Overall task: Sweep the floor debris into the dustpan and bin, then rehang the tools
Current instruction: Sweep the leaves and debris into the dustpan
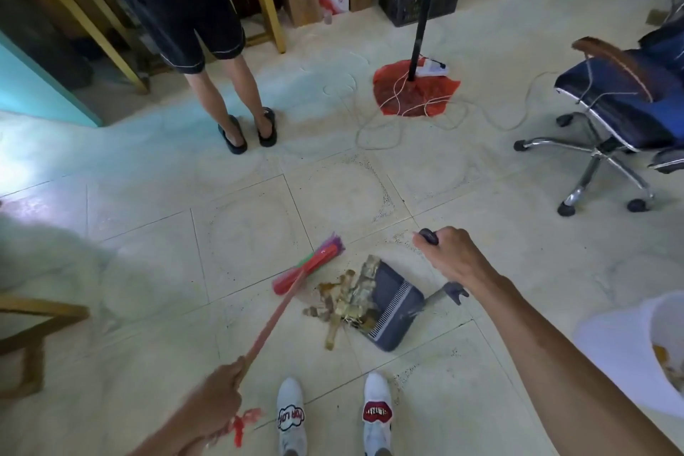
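Observation:
My left hand [216, 398] grips the red handle of a broom [311, 265] whose red, green and purple bristles rest on the tiled floor just left of the debris. A pile of brownish dry scraps [344, 302] lies at the mouth of the dark grey dustpan [394, 305], partly on its lip. My right hand [449, 254] is closed around the dark top of the dustpan's upright handle. The white bin [629, 348] with scraps inside stands at the right edge.
A person in dark shorts and sandals [248, 131] stands ahead on the left. A fan stand on a red base [414, 89] with loose white cables is ahead. A blue office chair [622, 107] is at the right, boxes and a crate behind, wooden furniture [40, 329] at the left.

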Action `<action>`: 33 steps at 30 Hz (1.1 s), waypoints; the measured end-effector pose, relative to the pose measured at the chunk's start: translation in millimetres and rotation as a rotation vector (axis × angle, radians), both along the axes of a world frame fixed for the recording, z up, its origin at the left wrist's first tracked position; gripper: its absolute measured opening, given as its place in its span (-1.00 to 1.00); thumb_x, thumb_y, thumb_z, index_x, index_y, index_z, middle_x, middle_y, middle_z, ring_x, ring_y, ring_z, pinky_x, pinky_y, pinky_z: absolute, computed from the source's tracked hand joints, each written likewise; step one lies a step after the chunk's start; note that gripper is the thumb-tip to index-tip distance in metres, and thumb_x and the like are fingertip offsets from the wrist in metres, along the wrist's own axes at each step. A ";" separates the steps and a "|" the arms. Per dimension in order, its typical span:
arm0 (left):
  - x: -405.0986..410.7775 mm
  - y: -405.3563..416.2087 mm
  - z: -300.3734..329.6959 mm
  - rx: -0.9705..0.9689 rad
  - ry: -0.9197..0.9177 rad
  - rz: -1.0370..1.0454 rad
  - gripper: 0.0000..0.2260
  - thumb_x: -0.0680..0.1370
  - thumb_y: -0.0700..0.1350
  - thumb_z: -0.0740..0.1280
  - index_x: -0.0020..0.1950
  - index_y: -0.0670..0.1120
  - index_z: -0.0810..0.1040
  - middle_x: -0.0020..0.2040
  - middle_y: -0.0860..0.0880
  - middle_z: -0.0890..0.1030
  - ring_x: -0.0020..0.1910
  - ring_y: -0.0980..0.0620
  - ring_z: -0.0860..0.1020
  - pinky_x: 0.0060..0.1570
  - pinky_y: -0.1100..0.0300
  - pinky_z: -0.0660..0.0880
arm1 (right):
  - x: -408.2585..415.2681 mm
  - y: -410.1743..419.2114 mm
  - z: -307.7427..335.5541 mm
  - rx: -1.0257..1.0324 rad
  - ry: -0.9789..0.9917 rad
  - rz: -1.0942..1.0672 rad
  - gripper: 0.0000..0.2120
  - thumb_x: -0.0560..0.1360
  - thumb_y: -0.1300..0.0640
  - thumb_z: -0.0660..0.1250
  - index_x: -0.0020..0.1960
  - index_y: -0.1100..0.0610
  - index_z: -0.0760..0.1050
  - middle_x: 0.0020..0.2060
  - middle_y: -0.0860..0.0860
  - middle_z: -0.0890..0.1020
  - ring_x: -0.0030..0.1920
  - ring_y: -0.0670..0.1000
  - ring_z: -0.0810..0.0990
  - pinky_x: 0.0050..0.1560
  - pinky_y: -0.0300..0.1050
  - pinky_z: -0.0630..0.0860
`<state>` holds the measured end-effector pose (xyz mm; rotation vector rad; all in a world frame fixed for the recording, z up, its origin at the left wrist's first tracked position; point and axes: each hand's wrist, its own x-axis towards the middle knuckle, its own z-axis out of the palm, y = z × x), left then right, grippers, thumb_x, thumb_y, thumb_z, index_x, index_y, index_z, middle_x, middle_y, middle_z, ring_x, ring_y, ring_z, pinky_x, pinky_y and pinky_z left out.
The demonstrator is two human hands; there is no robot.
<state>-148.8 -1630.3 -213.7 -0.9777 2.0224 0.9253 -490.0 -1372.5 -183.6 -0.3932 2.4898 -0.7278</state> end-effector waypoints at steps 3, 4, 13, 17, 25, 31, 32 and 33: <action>-29.8 46.4 -6.1 0.232 -0.094 0.179 -0.64 0.58 -0.40 0.06 0.35 -0.21 0.37 -0.24 -0.12 0.53 -0.51 -0.02 0.50 -0.64 0.23 0.38 | 1.9 -7.1 -0.3 -0.011 -0.046 0.016 -0.53 0.55 -0.12 0.27 -0.41 0.14 0.36 -0.50 0.09 0.43 -0.51 0.05 0.39 -0.48 -0.17 0.31; -34.1 67.2 -6.4 0.315 -0.103 0.275 -0.78 0.61 -0.37 0.06 0.20 -0.24 0.39 -0.28 -0.12 0.51 -0.48 -0.07 0.48 -0.62 0.19 0.35 | 2.5 -9.4 0.6 -0.015 -0.068 0.014 -0.53 0.55 -0.14 0.26 -0.39 0.14 0.38 -0.48 0.09 0.45 -0.49 0.06 0.41 -0.44 -0.14 0.35; -24.0 64.0 19.9 0.441 0.054 0.626 -0.72 0.67 -0.25 0.07 -0.19 -0.11 0.45 -0.53 -0.03 0.38 -0.73 0.15 0.27 -0.74 0.45 0.16 | 16.8 -18.4 3.6 -0.012 -0.136 0.076 -0.52 0.56 -0.24 0.23 -0.38 0.07 0.33 -0.52 0.00 0.45 -0.59 -0.03 0.40 -0.52 -0.24 0.36; -31.8 44.7 43.9 0.556 -0.136 0.625 -0.47 0.65 0.08 0.11 -0.49 -0.05 0.46 -0.55 -0.04 0.47 -0.72 0.11 0.28 -0.73 0.41 0.13 | 18.8 -14.9 6.2 -0.010 -0.089 0.079 -0.51 0.59 -0.20 0.21 -0.38 0.09 0.35 -0.45 0.08 0.49 -0.51 0.04 0.41 -0.46 -0.17 0.37; -42.5 34.7 56.3 -0.010 0.047 -0.099 -0.46 0.53 -0.34 0.13 0.47 0.03 0.33 -0.32 0.00 0.56 -0.61 0.15 0.49 -0.66 0.35 0.39 | 10.4 2.3 0.5 -0.045 -0.113 0.035 -0.53 0.54 -0.20 0.28 -0.37 0.12 0.41 -0.44 0.11 0.51 -0.46 0.05 0.45 -0.36 -0.12 0.41; -111.9 90.1 6.8 0.003 0.009 -0.234 -0.61 0.55 -0.36 0.18 0.38 -0.20 0.36 -0.22 -0.03 0.53 -0.49 0.15 0.50 -0.61 0.39 0.41 | 8.6 5.1 -3.8 -0.071 -0.139 0.029 -0.58 0.53 -0.18 0.29 -0.32 0.13 0.45 -0.44 0.08 0.49 -0.47 0.02 0.42 -0.42 -0.16 0.36; -119.2 98.0 4.1 0.052 -0.038 -0.202 -0.65 0.53 -0.36 0.21 0.32 -0.23 0.42 -0.18 -0.07 0.59 -0.45 0.10 0.55 -0.56 0.30 0.49 | 7.9 5.6 -3.3 -0.079 -0.158 0.036 -0.57 0.54 -0.18 0.30 -0.31 0.13 0.45 -0.45 0.07 0.48 -0.50 0.01 0.40 -0.46 -0.19 0.34; -125.5 101.6 6.7 0.120 -0.075 -0.164 -0.69 0.51 -0.36 0.24 0.25 -0.25 0.47 -0.13 -0.11 0.65 -0.38 0.05 0.62 -0.46 0.20 0.56 | 7.5 6.3 -2.9 -0.086 -0.179 0.044 -0.57 0.54 -0.18 0.30 -0.30 0.13 0.44 -0.46 0.04 0.47 -0.53 -0.02 0.37 -0.50 -0.20 0.32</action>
